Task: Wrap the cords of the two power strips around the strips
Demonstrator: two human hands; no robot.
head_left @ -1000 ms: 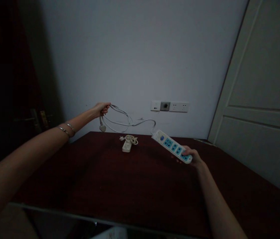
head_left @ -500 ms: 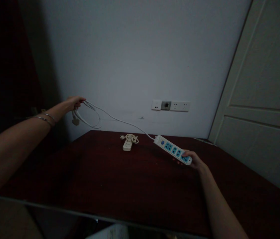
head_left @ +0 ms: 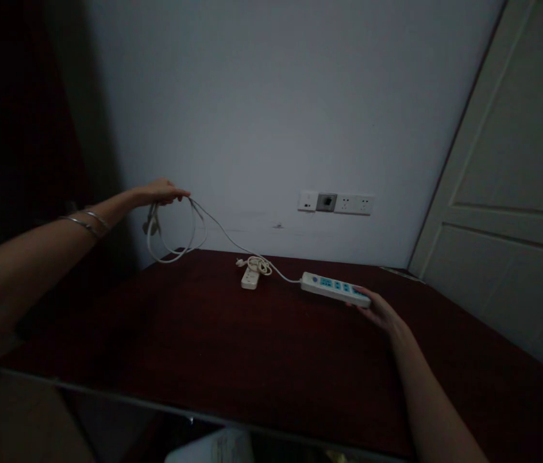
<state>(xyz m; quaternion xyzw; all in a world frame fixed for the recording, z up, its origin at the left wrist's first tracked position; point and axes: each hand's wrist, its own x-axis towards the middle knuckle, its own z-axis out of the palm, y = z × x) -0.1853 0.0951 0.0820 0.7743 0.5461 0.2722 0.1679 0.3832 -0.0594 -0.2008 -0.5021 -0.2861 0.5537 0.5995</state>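
Observation:
My left hand [head_left: 165,191] is closed on the looped white cord [head_left: 232,239], raised in front of the wall at the left. A plug [head_left: 150,225] dangles in shadow beneath that hand. From there the cord slopes down to a white power strip [head_left: 331,288] with blue socket faces. My right hand [head_left: 374,307] grips the strip's right end, thumb on top and fingers underneath; the strip lies nearly level, and I cannot tell whether it touches the tabletop. Behind the cord, a smaller power strip [head_left: 250,279] with its own coiled cable rests on the table.
The dark red table [head_left: 232,360] reaches back to a pale wall. Wall sockets [head_left: 354,204] sit above its rear edge. A white panelled door [head_left: 502,257] stands at the right. Below the front edge, a white object [head_left: 213,447] is partly visible.
My left hand has moved right, and the cord between my hands hangs slacker. The strip has turned from a slant to nearly level, its right end a little higher.

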